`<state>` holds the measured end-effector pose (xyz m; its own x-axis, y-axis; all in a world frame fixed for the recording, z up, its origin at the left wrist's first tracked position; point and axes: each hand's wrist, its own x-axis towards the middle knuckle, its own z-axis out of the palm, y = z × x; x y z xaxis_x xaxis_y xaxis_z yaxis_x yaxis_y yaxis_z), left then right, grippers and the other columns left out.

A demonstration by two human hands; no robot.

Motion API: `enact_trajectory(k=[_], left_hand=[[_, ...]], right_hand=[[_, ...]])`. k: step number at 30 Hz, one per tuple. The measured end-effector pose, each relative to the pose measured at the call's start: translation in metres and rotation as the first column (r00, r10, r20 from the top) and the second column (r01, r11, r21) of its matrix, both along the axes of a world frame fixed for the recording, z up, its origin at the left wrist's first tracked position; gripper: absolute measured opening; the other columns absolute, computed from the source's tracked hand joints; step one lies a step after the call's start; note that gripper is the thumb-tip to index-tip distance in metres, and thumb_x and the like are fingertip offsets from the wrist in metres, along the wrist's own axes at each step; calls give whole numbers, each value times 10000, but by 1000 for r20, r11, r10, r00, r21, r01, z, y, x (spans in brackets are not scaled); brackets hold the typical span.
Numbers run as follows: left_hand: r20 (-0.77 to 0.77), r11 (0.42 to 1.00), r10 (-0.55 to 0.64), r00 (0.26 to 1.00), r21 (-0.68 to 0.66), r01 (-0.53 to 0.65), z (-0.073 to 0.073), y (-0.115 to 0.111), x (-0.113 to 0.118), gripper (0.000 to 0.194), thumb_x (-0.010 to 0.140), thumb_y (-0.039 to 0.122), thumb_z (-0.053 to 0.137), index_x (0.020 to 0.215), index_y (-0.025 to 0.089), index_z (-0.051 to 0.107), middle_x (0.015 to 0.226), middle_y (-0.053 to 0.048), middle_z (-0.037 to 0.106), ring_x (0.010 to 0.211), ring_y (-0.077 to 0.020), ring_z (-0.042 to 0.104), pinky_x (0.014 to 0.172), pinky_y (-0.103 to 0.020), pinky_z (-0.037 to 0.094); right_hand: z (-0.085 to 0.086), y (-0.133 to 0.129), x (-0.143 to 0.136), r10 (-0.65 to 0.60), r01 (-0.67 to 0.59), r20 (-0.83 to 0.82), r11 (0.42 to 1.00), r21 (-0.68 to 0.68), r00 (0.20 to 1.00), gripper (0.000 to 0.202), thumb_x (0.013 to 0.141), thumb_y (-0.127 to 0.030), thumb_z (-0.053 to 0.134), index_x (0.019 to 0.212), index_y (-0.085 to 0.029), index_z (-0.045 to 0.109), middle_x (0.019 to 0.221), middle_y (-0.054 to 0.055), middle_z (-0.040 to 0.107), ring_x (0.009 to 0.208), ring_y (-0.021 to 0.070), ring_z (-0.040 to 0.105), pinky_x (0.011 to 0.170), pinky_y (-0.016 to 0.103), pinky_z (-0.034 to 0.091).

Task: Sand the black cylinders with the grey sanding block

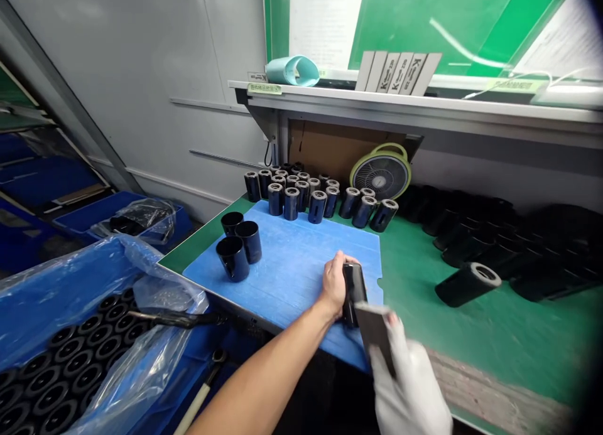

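My bare left hand (333, 283) is closed around a glossy black cylinder (354, 287), which lies tilted over the blue mat (301, 253). In my right hand (412, 385), in a white glove, is a flat grey sanding block (375, 334). The block overlaps the lower end of the cylinder in view; whether they touch I cannot tell. Three open-topped black cylinders (233, 259) stand at the left of the mat. Several more with pale ringed tops (291, 203) are grouped along its far edge. A single black cylinder (466, 284) lies on its side to the right.
At lower left, a blue bin (70, 265) lined with plastic holds many black cylinders. Dark cylinders (499, 234) crowd the green table's right side. A green-rimmed fan (382, 174) stands at the back under a shelf (424, 105) bearing grey blocks (398, 73) and a teal roll (292, 71).
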<state>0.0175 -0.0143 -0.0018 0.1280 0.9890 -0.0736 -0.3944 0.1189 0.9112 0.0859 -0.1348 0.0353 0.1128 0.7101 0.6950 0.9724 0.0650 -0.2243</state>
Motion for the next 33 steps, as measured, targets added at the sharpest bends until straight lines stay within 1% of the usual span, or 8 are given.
enact_trajectory(k=[6,12,14,18,22,25,29,33], left_hand=[[-75,991,127,989,51,-123,2,-1,-1,434,951,454,442,716,172,673,742,-37,693,748,-177,620,737,-267,494],[4,1000,-9,1000,13,9,0,0,1,518,950,527,397,737,155,689,607,-37,650,577,-169,601,623,-285,508],[-18,999,23,1000,38,-22,0,0,1,471,935,492,437,722,155,689,650,-42,675,615,-166,623,639,-272,520],[61,998,-57,997,-6,58,-2,-2,-1,489,921,563,420,827,153,667,606,-35,648,504,-175,611,502,-280,505],[166,994,-89,982,-46,97,-6,0,1,494,899,607,446,864,154,641,602,-29,638,466,-176,613,455,-272,488],[135,997,-67,989,-26,71,-6,1,1,481,908,589,447,851,156,648,593,-21,628,472,-168,604,475,-269,483],[64,999,52,997,11,-53,-3,1,1,414,909,517,504,748,158,635,639,-23,649,563,-140,603,584,-245,497],[86,996,-81,993,-27,84,-3,0,2,476,940,550,399,803,168,647,605,-32,644,498,-169,585,524,-285,481]], right_hand=[[0,27,3,-73,73,3,997,-21,997,505,1020,-368,411,1497,-217,477,891,92,573,678,180,507,564,294,386],[-9,-4,0,3,-2,-118,1000,9,993,539,975,-284,394,1503,-217,483,845,110,608,646,217,517,543,322,432],[7,28,6,-21,11,-276,999,-36,961,523,931,-296,454,1426,-180,573,915,132,657,711,236,576,631,364,497],[68,122,42,9,-22,-387,999,-31,922,629,849,-322,554,1464,-189,533,1194,108,687,975,239,662,905,381,540],[104,146,63,54,-17,-462,996,84,885,728,828,-367,627,1526,-254,455,1404,57,601,1181,227,624,1079,360,461],[83,118,49,32,-21,-416,999,29,909,693,833,-359,638,1505,-284,487,1287,67,658,1059,233,654,996,376,511],[13,27,13,31,-45,-168,996,-82,985,550,975,-315,442,1517,-225,469,959,104,641,789,216,596,687,335,528],[-30,-35,3,-22,18,-63,997,-69,998,609,990,-272,373,1595,-253,305,806,73,548,624,203,484,503,304,413]])
